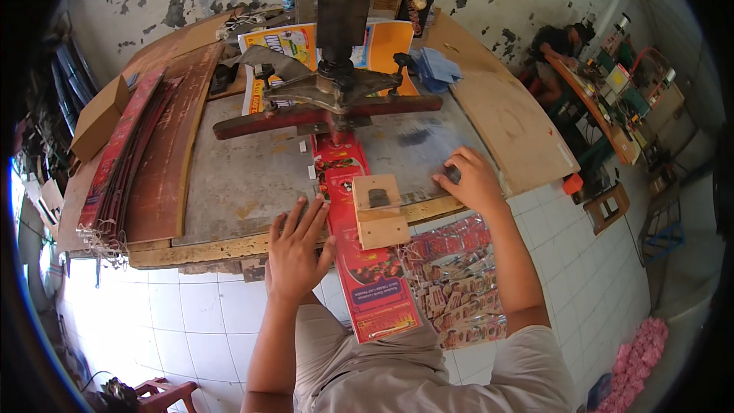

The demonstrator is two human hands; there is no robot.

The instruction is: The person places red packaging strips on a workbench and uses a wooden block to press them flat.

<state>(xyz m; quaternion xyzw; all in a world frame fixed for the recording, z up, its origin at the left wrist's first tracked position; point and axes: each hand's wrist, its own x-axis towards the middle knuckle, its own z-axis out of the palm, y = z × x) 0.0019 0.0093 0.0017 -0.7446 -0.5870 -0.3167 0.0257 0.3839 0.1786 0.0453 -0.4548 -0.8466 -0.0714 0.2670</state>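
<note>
A long red printed strip (378, 279) with food pictures runs from beneath the press (329, 111) over the table's front edge toward my lap. My left hand (300, 251) lies spread along the strip's left side, fingertips on the table edge and touching its border. A tan wooden block (382, 231) with a dark opening rests on the strip's right side, between my hands. Farther right, my right hand (475, 180) curls its fingers and thumb around a small dark piece (453, 174) on the grey tabletop. My fingers partly hide that piece.
Several red strips (115, 157) lie stacked on the left beside a cardboard box (99, 118). Blue sheets (436, 69) lie behind the press. Printed plastic packaging (455, 283) hangs below the front edge. Another person (562, 46) sits at a bench at the far right.
</note>
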